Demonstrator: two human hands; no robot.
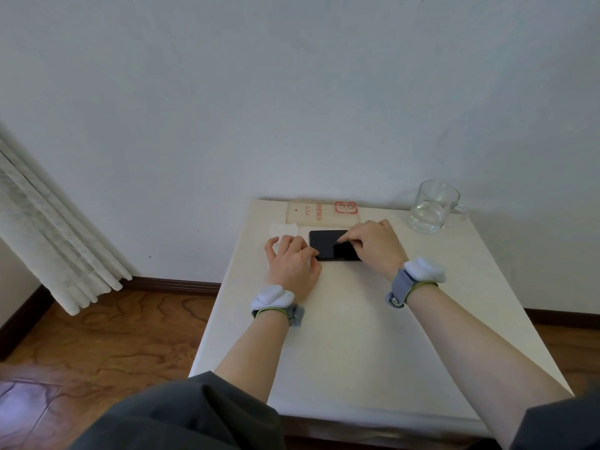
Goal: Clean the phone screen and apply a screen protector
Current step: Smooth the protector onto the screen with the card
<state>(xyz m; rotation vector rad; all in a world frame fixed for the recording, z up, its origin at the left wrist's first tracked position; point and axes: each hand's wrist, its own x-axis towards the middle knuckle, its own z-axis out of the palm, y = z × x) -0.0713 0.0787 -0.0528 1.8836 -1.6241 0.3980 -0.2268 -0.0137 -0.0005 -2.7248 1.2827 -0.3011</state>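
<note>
Nearest to us are our dark grey sleeves, pushed up, with both bare forearms reaching out over the white table. Each wrist carries a grey strap with a white pod on it, one on the left and one on the right.

The phone lies flat toward the far side of the table, long side across our view, screen up and dark. Our left hand rests palm down just beside its left end. The thumb is spread out to the left, and the bent fingers come down with their tips touching the phone's near left edge; they press on it rather than wrap round it.

Our right hand hovers over the right half of the phone. Its thumb and first fingers are drawn together, pinching the upper edge of a dark sheet that covers the right part of the screen. We cannot tell what this sheet is.

A white tissue lies just left of the phone, partly under our left fingers. Behind the phone, against the wall, lies a pale booklet with red print. A glass mug stands at the far right corner, well apart from the phone.
</note>
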